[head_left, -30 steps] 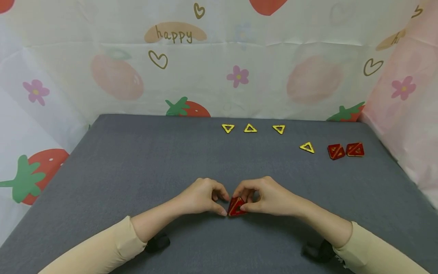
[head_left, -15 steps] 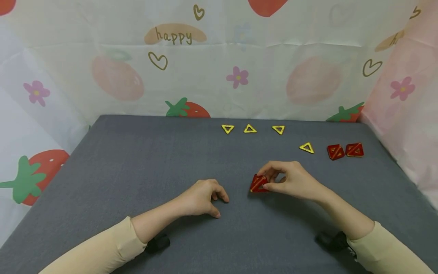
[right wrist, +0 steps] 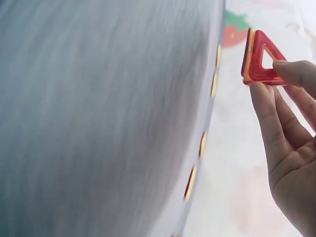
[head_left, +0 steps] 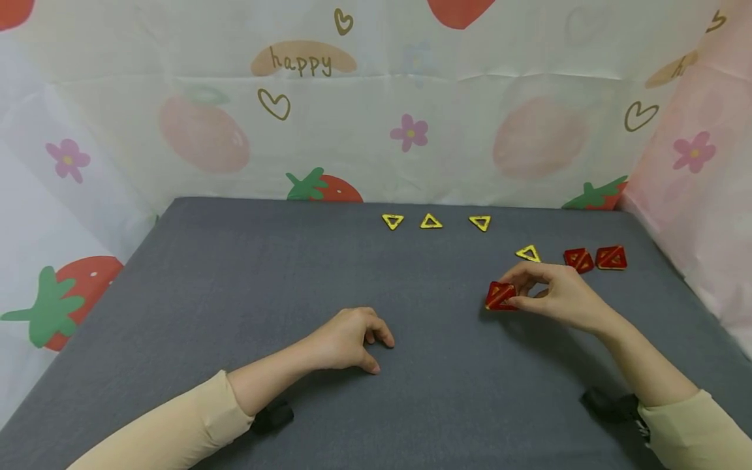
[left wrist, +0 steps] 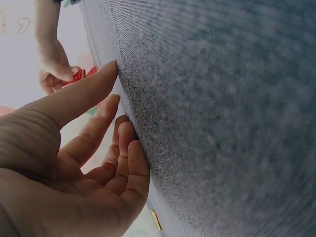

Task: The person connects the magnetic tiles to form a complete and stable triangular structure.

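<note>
My right hand pinches a pair of joined red triangular magnetic tiles between thumb and fingers, raised off the grey tabletop with a shadow below. In the right wrist view, the held tiles show a hollow middle and an orange-yellow edge where the two meet at an angle. Empty, my left hand stays low over the table's middle with its fingers loosely bent; the left wrist view shows the thumb and fingers of that hand apart, fingertips at the cloth.
Yellow triangle tiles lie spaced along the back of the grey table, one nearer my right hand. Two red tile pairs sit at the right, one just behind that hand, the other beside it. A printed curtain encloses the table.
My right hand has lifted the red tiles from beside my left hand and carried them right and away toward the back. The left hand has barely moved.
</note>
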Motion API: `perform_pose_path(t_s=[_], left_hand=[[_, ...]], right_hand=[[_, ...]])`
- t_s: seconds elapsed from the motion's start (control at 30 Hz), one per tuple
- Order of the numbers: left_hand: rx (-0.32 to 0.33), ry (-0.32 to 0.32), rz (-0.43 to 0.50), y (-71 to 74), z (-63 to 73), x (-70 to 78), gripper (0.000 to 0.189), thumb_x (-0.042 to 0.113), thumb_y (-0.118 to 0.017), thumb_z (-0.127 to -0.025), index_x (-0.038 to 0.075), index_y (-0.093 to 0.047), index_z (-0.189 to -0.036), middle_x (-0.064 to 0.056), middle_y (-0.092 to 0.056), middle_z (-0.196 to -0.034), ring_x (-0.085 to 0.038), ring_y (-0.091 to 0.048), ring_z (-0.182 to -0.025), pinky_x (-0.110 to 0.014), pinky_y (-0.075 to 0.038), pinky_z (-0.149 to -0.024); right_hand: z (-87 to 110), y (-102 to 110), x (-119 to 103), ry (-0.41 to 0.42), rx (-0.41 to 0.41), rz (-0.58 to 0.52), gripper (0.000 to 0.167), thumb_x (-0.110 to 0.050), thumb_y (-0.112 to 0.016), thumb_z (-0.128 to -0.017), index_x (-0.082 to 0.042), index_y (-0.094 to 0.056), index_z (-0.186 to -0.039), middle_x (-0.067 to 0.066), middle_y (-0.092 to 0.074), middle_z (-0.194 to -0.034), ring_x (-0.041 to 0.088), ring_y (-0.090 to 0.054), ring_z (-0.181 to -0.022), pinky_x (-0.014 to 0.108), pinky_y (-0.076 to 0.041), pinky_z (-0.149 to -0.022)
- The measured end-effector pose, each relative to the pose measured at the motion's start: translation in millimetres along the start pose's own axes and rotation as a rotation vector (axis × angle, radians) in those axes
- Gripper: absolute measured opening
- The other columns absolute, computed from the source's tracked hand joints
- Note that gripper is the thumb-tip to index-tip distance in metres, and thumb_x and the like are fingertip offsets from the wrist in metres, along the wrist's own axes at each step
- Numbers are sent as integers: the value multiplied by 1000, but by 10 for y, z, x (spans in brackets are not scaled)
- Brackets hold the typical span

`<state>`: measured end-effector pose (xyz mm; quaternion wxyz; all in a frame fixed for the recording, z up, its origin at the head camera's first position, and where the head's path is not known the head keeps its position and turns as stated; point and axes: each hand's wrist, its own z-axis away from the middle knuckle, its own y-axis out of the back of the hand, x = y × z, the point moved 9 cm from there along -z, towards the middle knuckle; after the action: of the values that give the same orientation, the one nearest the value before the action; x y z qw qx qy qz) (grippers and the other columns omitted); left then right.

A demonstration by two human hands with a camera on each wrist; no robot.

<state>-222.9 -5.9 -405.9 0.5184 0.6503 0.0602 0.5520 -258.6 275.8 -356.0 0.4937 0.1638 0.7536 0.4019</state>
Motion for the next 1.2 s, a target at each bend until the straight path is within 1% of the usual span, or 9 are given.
perform_pose_path(t_s=[0.13,0.3,0.37,0.47,0.67,0.77,0.93,1.13,1.2], left_hand=[[0,2,-2,3,0,6,34,8,-88,-70,18,-76,-99,2,-64,-99,-13,-56,-90,-27,-49,-76],[-8,7,-13,-4,-19,4,34,9,-89,-70,20,-76,-100,2,-63,-100,-13,-56,-91,-28,-50,-76],[-11,7,-12,-8,-26,5,34,9,-88,-70,20,-76,-100,2,-63,-100,-13,-56,-91,-28,-50,-76],[-12,7,-5,-9,-29,6,34,9,-88,-70,20,-76,-100,2,-63,-99,-13,-55,-90,-28,-49,-76],[-3,11,-6,-4,-27,-5,34,9,-89,-69,20,-76,-99,3,-63,-98,-12,-55,-90,-28,-49,-77],[0,11,-11,-4,-25,-8,34,9,-89,-69,20,-76,-98,3,-63,-98,-12,-55,-89,-28,-49,-77],[-1,3,-12,-5,-14,1,35,9,-89,-68,19,-76,-99,2,-64,-98,-12,-55,-89,-27,-49,-77],[-1,4,-6,-3,-6,0,35,9,-89,-68,18,-76,-99,2,-64,-99,-13,-56,-90,-28,-49,-78],[0,7,-5,-1,-2,-3,35,9,-89,-68,19,-76,-99,2,-64,-99,-13,-56,-90,-28,-49,-78]], right_hand=[[102,177,169,-20,38,54,27,-15,-77,-86,-25,-69,-110,-6,-69,-89,1,-62,-80,21,-50,-62],[258,427,463,-127,74,116,26,-19,-78,-86,-26,-71,-110,-7,-68,-89,0,-60,-80,21,-46,-66],[325,517,594,-178,74,133,26,-21,-77,-87,-26,-70,-111,-7,-68,-89,-1,-60,-80,21,-44,-66],[425,627,769,-227,57,153,26,-23,-75,-89,-23,-69,-114,-6,-67,-91,-3,-58,-81,22,-43,-65],[576,761,1031,-333,50,151,27,-20,-73,-89,-18,-69,-116,-10,-67,-92,-4,-58,-81,22,-46,-65],[610,783,1108,-368,41,161,27,-20,-73,-89,-17,-68,-115,-10,-68,-92,-6,-58,-80,23,-47,-64],[631,789,1163,-385,25,156,29,-20,-72,-90,-13,-67,-117,-6,-70,-92,-3,-61,-76,24,-51,-63],[625,782,1186,-391,13,160,28,-21,-72,-89,-12,-67,-115,0,-70,-94,-2,-60,-76,25,-51,-62],[617,774,1185,-386,9,165,27,-19,-72,-89,-12,-67,-115,1,-70,-94,-2,-60,-75,25,-51,-62]])
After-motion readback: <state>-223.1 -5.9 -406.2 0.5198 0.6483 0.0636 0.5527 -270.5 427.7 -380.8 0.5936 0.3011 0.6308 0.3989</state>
